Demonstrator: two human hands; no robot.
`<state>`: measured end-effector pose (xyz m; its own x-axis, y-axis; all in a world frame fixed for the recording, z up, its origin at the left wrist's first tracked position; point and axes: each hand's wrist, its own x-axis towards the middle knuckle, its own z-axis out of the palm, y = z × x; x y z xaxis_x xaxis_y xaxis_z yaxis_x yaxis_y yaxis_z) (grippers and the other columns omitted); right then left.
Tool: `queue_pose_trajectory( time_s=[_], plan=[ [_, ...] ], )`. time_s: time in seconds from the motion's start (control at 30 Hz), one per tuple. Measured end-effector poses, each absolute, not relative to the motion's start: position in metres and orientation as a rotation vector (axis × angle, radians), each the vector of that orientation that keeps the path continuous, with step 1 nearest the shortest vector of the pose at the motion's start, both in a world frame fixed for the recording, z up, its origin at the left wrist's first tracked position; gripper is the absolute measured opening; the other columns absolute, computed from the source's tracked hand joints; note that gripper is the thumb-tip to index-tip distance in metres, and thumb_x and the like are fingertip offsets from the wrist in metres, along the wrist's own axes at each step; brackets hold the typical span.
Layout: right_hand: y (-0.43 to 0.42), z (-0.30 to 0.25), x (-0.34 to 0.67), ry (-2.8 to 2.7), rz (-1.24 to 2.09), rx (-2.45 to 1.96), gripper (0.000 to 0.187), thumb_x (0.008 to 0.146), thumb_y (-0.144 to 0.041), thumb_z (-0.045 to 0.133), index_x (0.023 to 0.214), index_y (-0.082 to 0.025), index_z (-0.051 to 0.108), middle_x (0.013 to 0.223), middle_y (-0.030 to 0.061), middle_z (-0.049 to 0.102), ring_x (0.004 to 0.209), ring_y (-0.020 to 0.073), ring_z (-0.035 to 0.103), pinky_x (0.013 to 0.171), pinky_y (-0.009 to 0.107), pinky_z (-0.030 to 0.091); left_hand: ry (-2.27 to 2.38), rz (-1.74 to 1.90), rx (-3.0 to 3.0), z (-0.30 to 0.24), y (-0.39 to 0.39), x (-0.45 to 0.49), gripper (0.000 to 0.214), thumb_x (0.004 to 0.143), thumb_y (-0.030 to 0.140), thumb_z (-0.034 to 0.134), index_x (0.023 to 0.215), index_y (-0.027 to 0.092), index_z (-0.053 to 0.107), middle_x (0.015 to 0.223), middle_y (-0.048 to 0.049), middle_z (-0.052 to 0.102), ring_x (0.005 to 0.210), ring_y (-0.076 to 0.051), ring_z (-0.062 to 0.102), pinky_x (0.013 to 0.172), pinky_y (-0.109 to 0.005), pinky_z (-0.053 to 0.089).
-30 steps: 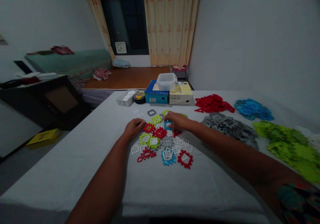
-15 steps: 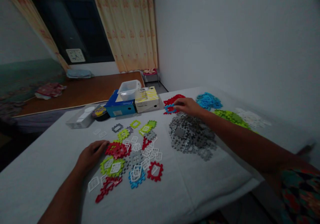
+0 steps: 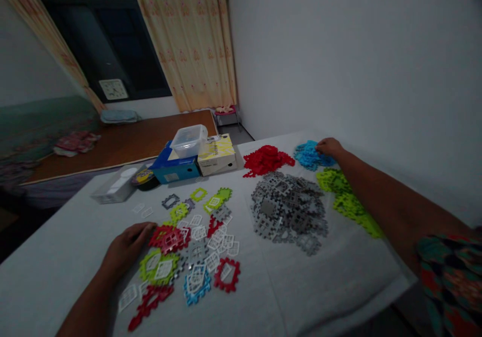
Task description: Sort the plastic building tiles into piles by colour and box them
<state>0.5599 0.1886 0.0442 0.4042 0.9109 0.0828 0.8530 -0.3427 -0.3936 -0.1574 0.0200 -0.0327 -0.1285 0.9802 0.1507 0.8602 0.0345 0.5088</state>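
Note:
My right hand is over the pile of blue interlocking pieces at the back right. Its fingers are pinched on a blue piece, whose outline merges with the pile. My left hand lies on the table, fingers loosely stretched out, fingertips by the red window-frame pieces. Around them lie lime-green frame pieces, white lattice windows, a blue frame and a red square frame. A long red piece is near the front.
Piles of red pieces, grey pieces and lime pieces lie mid-table and right. A blue box, a yellow-white box and clear tubs stand at the back. The wall borders the right side.
My right hand has moved right from above the red pile, where it held a blue frame piece, to the blue pile. My left hand stays by the red pieces; the view has shifted slightly.

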Motion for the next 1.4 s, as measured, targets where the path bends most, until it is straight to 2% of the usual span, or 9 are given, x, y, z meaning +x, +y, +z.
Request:
queue_pose_trajectory(
  time_s=[0.13, 0.27, 0.47, 0.6, 0.7, 0.8, 1.07, 1.23, 1.4],
  plan=[
    [0.184, 0.054, 0.542, -1.493, 0.002, -2.364, 0.033, 0.085, -0.032, 0.063, 0.105, -0.007, 0.072, 0.101, 0.021, 0.072, 0.084, 0.0224, 0.065, 0.069, 0.029, 0.044, 2.046, 0.733, 1.909, -0.032, 0.019, -0.155, 0.058, 0.074, 0.071, 0.049, 0.092, 0.023, 0.077, 0.106, -0.0079, 0.077, 0.1, -0.03, 0.069, 0.095, -0.039, 0.052],
    [0.166, 0.071, 0.476, -1.839, -0.155, -2.023, 0.034, 0.091, -0.032, 0.055, 0.117, -0.015, 0.069, 0.11, 0.0141, 0.072, 0.093, 0.0226, 0.065, 0.078, 0.03, 0.044, 2.026, 0.725, 1.915, -0.031, 0.015, -0.149, 0.061, 0.078, 0.068, 0.046, 0.096, 0.018, 0.075, 0.108, -0.0102, 0.076, 0.102, -0.029, 0.067, 0.095, -0.038, 0.05],
    [0.063, 0.055, 0.301, -2.517, 0.313, -1.076, 0.025, 0.094, -0.032, 0.053, 0.106, -0.022, 0.072, 0.098, 0.0043, 0.074, 0.086, 0.0182, 0.067, 0.077, 0.028, 0.048, 1.951, 0.787, 1.986, -0.035, 0.012, -0.143, 0.058, 0.082, 0.064, 0.044, 0.097, 0.017, 0.074, 0.105, -0.0094, 0.075, 0.099, -0.026, 0.067, 0.09, -0.034, 0.05],
    [-0.012, 0.022, 0.218, -2.836, 0.471, -0.61, 0.024, 0.093, -0.027, 0.056, 0.113, -0.021, 0.069, 0.108, 0.0071, 0.072, 0.097, 0.0201, 0.065, 0.084, 0.031, 0.049, 1.906, 0.809, 2.006, -0.036, 0.009, -0.142, 0.05, 0.085, 0.058, 0.045, 0.091, 0.018, 0.075, 0.097, -0.0074, 0.076, 0.092, -0.024, 0.067, 0.085, -0.032, 0.05],
    [-0.035, 0.004, 0.188, -2.925, 0.423, -0.441, 0.041, 0.088, -0.037, 0.066, 0.124, -0.019, 0.063, 0.121, 0.0112, 0.065, 0.108, 0.025, 0.061, 0.089, 0.036, 0.05, 1.876, 0.811, 2.028, -0.037, 0.009, -0.142, 0.048, 0.086, 0.055, 0.045, 0.089, 0.017, 0.075, 0.093, -0.0073, 0.076, 0.089, -0.024, 0.066, 0.083, -0.032, 0.049],
    [-0.037, 0.0, 0.175, -2.985, 0.278, -0.408, 0.056, 0.082, -0.047, 0.072, 0.129, -0.02, 0.059, 0.13, 0.0132, 0.059, 0.112, 0.0287, 0.058, 0.089, 0.038, 0.05, 1.866, 0.836, 2.046, -0.037, 0.01, -0.141, 0.048, 0.085, 0.054, 0.047, 0.092, 0.016, 0.075, 0.097, -0.0087, 0.075, 0.09, -0.024, 0.066, 0.084, -0.033, 0.049],
    [-0.046, 0.016, 0.166, -3.13, -0.19, -0.367, 0.028, 0.098, -0.018, 0.042, 0.122, -0.012, 0.056, 0.099, 0.0129, 0.067, 0.085, 0.0222, 0.063, 0.075, 0.035, 0.05, 1.84, 0.826, 2.102, -0.034, 0.009, -0.14, 0.043, 0.084, 0.051, 0.048, 0.078, 0.018, 0.074, 0.082, -0.0057, 0.074, 0.082, -0.022, 0.065, 0.076, -0.029, 0.049],
    [-0.029, 0.02, 0.177, -2.973, -0.013, -0.724, 0.025, 0.096, -0.019, 0.047, 0.118, -0.016, 0.059, 0.114, 0.012, 0.065, 0.087, 0.0192, 0.065, 0.068, 0.028, 0.048, 1.848, 0.826, 2.085, -0.031, 0.008, -0.138, 0.042, 0.084, 0.051, 0.048, 0.08, 0.019, 0.074, 0.088, -0.0061, 0.075, 0.084, -0.022, 0.065, 0.08, -0.031, 0.049],
    [-0.002, 0.022, 0.194, -2.751, 0.342, -0.858, 0.025, 0.091, -0.026, 0.062, 0.115, -0.019, 0.065, 0.106, 0.0081, 0.069, 0.095, 0.0187, 0.064, 0.08, 0.027, 0.046, 1.864, 0.789, 2.069, -0.033, 0.01, -0.142, 0.048, 0.084, 0.057, 0.046, 0.086, 0.019, 0.075, 0.094, -0.0066, 0.076, 0.09, -0.024, 0.066, 0.084, -0.032, 0.049]
  ],
)
